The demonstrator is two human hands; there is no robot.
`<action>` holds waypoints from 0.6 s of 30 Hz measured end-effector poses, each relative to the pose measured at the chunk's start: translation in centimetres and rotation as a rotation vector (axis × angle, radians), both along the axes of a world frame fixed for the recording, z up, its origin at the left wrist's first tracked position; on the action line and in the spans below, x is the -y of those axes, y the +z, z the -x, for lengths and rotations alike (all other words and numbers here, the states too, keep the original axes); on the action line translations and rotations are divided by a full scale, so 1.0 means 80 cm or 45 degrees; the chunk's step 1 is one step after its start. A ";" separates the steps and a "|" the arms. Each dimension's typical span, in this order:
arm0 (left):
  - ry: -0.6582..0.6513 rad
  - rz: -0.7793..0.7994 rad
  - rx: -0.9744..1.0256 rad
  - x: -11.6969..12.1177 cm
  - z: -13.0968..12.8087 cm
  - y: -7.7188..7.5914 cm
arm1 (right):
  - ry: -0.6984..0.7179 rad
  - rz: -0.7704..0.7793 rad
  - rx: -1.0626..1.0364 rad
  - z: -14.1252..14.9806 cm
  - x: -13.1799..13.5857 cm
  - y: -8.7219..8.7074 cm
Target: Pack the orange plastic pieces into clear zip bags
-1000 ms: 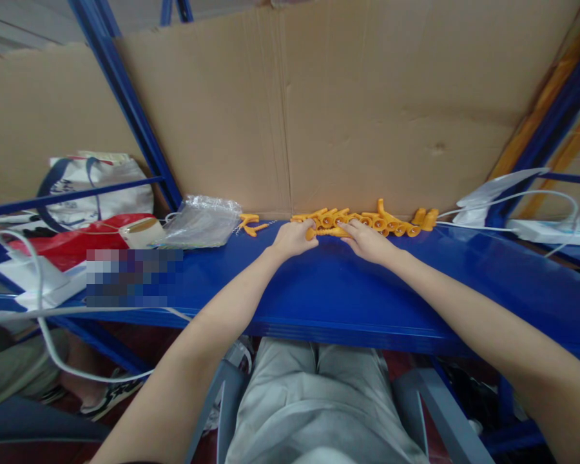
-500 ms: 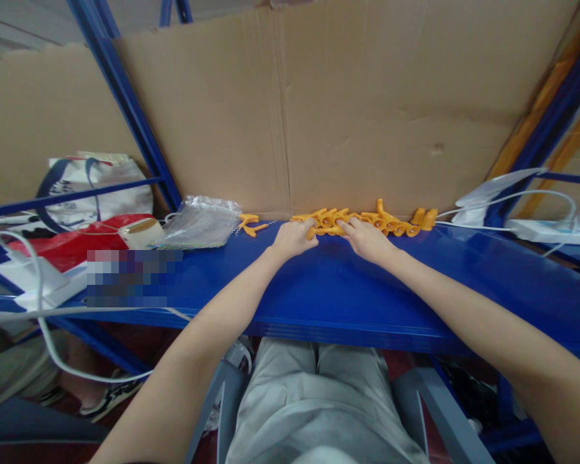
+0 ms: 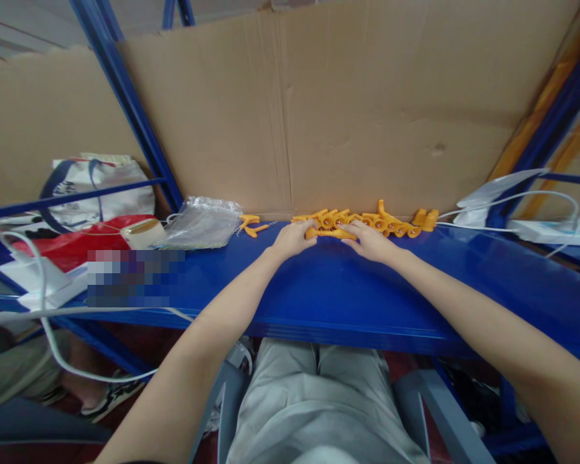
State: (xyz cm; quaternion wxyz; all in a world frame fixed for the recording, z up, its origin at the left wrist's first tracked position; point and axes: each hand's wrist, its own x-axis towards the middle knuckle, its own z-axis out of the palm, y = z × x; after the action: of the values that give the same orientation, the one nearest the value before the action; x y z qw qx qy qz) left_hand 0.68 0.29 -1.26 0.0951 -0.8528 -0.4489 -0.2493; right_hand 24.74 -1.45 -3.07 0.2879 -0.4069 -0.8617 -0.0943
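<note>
Near the back of the blue shelf, my left hand has its thumb and fingers closed on the left end of a yellow-orange plastic piece. At its right end, my right hand holds the same piece between thumb and fingers. The piece lies level between the hands; its ends are partly hidden. Close behind and to the right stands a row of several yellow plastic pieces with round hollow ends. Left of my left hand lies a forked yellow piece with a thin chain or wire beside it.
A clear plastic bag lies on the blue shelf to the left, with a red bag and white tote beyond. Cardboard walls the back. White cables lie at right. Another person's leg shows lower left.
My right thumb has shifted slightly down and the fingers are a little wider around the piece's end. The yellow piece shows more plainly between my hands. The row of pieces stays put.
</note>
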 end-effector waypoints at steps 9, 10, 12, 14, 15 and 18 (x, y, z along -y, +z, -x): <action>0.011 -0.009 0.048 -0.001 0.002 0.001 | 0.191 0.466 -0.473 -0.023 -0.014 0.005; 0.016 -0.010 0.052 -0.001 0.002 0.000 | 0.214 0.564 -0.562 -0.023 -0.013 0.006; 0.013 -0.025 0.055 -0.002 0.002 -0.001 | 0.237 0.744 -0.709 -0.021 -0.009 0.008; -0.009 -0.053 0.058 -0.003 0.001 -0.002 | 0.221 0.875 -0.827 -0.016 -0.003 0.012; -0.020 -0.066 0.064 -0.004 0.000 -0.003 | 0.205 0.922 -0.877 -0.014 0.000 0.014; -0.034 -0.080 0.103 -0.006 -0.001 -0.004 | 0.139 1.003 -0.984 -0.007 0.007 0.019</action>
State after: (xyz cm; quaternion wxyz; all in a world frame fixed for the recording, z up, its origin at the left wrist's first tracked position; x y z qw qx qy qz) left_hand 0.76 0.73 -1.59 0.1003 -0.8447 -0.4327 -0.2987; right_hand 25.29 -2.01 -1.52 0.4138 -0.4434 -0.6834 0.4063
